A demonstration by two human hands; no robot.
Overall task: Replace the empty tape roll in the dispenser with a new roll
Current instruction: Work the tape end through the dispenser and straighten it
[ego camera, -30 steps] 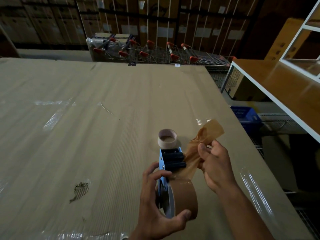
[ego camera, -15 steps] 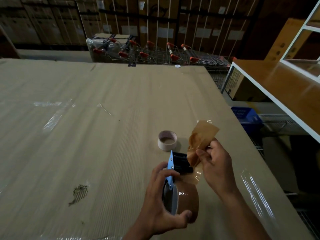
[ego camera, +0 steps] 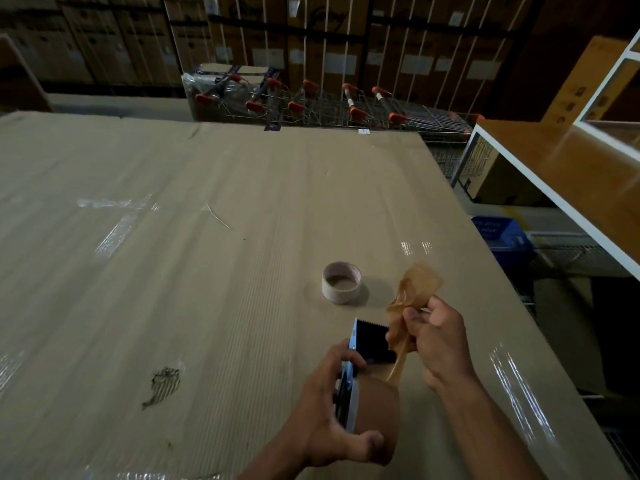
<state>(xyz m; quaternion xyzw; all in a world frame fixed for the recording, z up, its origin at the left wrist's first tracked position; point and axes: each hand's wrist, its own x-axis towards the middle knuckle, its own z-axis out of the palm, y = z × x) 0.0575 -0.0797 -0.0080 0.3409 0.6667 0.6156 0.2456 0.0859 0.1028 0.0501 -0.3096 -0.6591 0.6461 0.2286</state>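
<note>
New brown roll seated in the dispenser, loose tape end pulled up.

Nearest, the left hand (ego camera: 323,415) curls round the blue dispenser (ego camera: 349,379) and its brown tape roll (ego camera: 377,408); just right, the right hand (ego camera: 437,344) pinches the crumpled tape end (ego camera: 417,284). Farther off, the empty core (ego camera: 341,282) stands on the cardboard-covered table (ego camera: 207,271).
</note>
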